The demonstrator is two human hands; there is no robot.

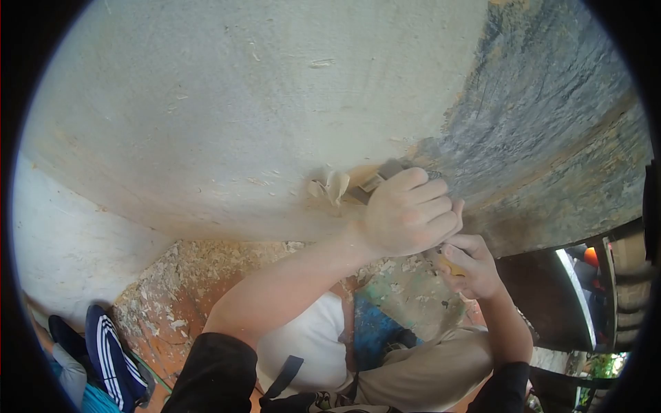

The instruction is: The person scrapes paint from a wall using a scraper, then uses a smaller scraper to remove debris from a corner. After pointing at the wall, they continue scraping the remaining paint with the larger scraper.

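My left hand (410, 213) is closed, its back toward the camera, at the lower part of the pale wall (275, 103). A dark, flat tool (391, 168) shows beside its knuckles, pressed near the wall, and a loose curl of peeled paint (335, 186) hangs left of it. Just below and to the right, my right hand (471, 265) is closed around something with a yellow part (452, 267), perhaps a handle. The two hands are close together, and their palms are hidden. Rough grey bare wall (537, 124) lies to the right of the paint.
Paint flakes cover the tiled floor (165, 303) below the wall. A dusty board with a blue part (372, 334) lies between my legs. At the lower left are a person's dark shoes with white stripes (113, 358). Dark furniture (544, 296) stands at the right.
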